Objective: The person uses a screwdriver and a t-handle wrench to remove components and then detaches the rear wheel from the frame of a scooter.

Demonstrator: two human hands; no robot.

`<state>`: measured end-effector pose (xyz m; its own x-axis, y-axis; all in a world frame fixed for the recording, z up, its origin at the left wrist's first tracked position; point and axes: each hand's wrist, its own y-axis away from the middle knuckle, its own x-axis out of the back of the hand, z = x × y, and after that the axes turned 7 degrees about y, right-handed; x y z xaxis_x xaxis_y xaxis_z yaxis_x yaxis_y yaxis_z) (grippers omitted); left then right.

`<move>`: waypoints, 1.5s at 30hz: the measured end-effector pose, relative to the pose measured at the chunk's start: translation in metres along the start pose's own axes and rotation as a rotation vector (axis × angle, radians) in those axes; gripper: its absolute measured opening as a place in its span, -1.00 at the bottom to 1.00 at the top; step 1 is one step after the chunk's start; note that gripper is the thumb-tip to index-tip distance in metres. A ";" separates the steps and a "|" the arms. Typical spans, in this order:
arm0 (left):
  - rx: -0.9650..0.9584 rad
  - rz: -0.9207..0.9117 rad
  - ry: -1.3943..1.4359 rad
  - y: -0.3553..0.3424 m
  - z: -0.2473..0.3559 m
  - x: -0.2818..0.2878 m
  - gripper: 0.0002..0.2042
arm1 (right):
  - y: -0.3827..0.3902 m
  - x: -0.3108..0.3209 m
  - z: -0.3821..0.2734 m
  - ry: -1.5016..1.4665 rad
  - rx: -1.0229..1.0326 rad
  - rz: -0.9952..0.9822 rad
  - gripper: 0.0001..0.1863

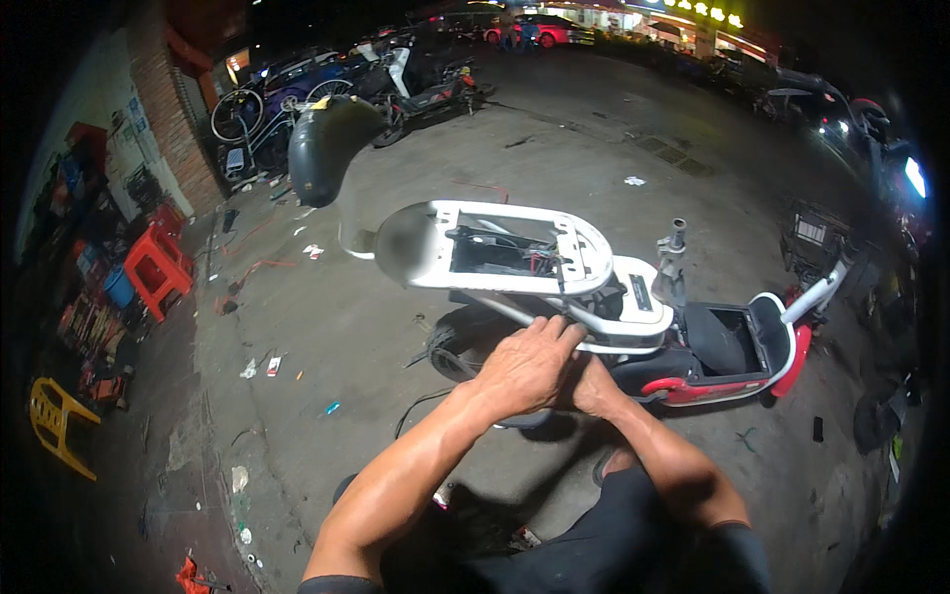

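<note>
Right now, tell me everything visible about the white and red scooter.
The scooter stands on grey pavement, partly stripped: seat gone, white frame open over dark wiring, bare steering stem upright, red lower panels, black footwell. The left hand rests on its white side rail; the right hand is mostly hidden behind it, against the body.

Left edge: 1 yellow plastic stool (57,424) lying tipped, 1 orange stool (156,269) upright farther back
Wall: brick pillar (178,119) behind the orange stool
Background: parked bicycles (259,109) near the pillar, red car (550,33) far off under lit shopfronts
Ground: grey concrete (554,168) with scattered litter, 1 white scrap (634,181) well apart from the rest
Right: black wire basket (813,234)
</note>
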<state>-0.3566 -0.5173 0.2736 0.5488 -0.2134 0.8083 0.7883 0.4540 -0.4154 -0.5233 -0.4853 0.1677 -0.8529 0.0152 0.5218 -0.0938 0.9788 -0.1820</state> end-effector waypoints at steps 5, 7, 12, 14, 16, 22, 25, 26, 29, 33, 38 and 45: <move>0.086 0.052 -0.348 -0.005 -0.004 -0.010 -0.76 | 0.004 -0.001 -0.027 0.002 0.128 0.127 -0.74; 0.125 0.154 -0.371 -0.005 -0.004 -0.013 -0.76 | 0.006 -0.007 -0.030 0.165 -0.061 0.222 -0.79; 0.141 0.039 -0.008 0.001 -0.004 -0.006 -0.67 | 0.006 0.006 -0.018 0.077 -0.054 0.123 -0.82; 0.130 -0.030 0.053 0.001 -0.002 -0.003 -0.67 | 0.005 0.011 -0.015 -0.129 -0.029 0.007 -0.82; 0.106 -0.001 -0.078 -0.001 0.000 -0.003 -0.74 | 0.004 0.011 -0.016 -0.090 0.029 -0.043 -0.81; 0.174 0.031 -0.236 -0.004 0.007 -0.011 -0.72 | 0.006 0.001 -0.027 0.252 -0.091 0.070 -0.70; 0.077 0.060 -0.068 0.000 0.003 -0.008 -0.75 | 0.002 0.009 -0.030 -0.112 -0.010 -0.012 -0.69; 0.038 0.052 -0.004 0.001 0.002 -0.007 -0.75 | 0.001 0.010 -0.031 -0.109 -0.052 -0.073 -0.66; 0.081 -0.016 -0.083 -0.002 0.000 -0.008 -0.79 | 0.001 0.006 -0.030 0.026 -0.014 -0.088 -0.61; 0.166 0.030 -0.173 -0.008 0.002 -0.010 -0.82 | 0.004 -0.010 -0.017 0.157 -0.009 0.194 -0.72; 0.130 -0.045 0.169 0.003 -0.006 0.010 -0.78 | -0.002 -0.005 -0.007 -0.116 -0.064 0.032 -0.74; 0.383 -0.038 -0.268 -0.007 0.002 -0.006 -0.70 | 0.007 -0.006 -0.030 0.267 -0.021 0.163 -0.69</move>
<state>-0.3661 -0.5180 0.2722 0.3907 -0.0274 0.9201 0.6192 0.7474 -0.2407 -0.5033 -0.4726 0.1880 -0.6905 0.2224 0.6883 0.0459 0.9631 -0.2651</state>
